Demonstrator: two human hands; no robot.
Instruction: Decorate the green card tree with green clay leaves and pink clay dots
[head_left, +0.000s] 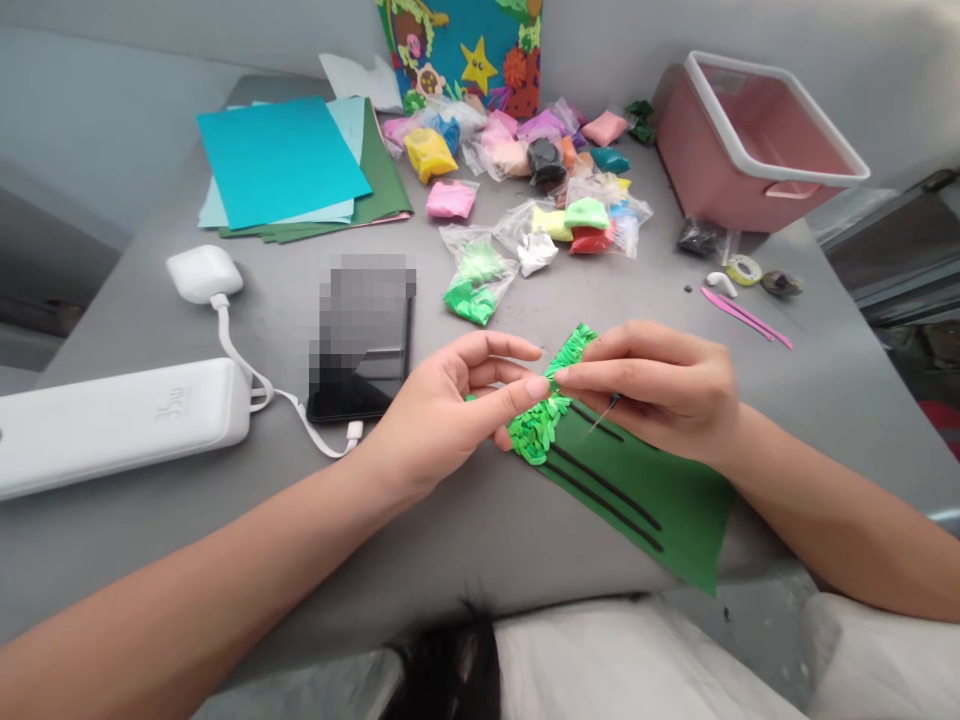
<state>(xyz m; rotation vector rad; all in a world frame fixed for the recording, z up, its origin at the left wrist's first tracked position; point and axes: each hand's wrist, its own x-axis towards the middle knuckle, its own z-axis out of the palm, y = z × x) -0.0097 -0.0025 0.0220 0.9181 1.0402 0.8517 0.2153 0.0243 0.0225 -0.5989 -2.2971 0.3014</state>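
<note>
Grey worktop (480, 545), with a pale wall behind it, has a green sheet (694, 520) lying by its near edge. Black strips (607, 490) run along the sheet, and little green clay bits (534, 437) cover its far left end. It looks like the step now is putting on more bits, and the next move seems to call for a small, soft press. The right hand (660, 385) has its fingers bent close together, tips just over the bits, and a thin tool (600, 415) gripped in them pokes out below. The left hand (457, 420) has thumb and pointer apart, right beside the bits (I can't tell if its other fingers hold something). A phone (364, 370) and a white power bank (120, 420) lie toward the worktop's left edge. Farther off, clay bags (480, 270) lie near the far edge, and a pink tub (724, 150) stands by the far right corner
</note>
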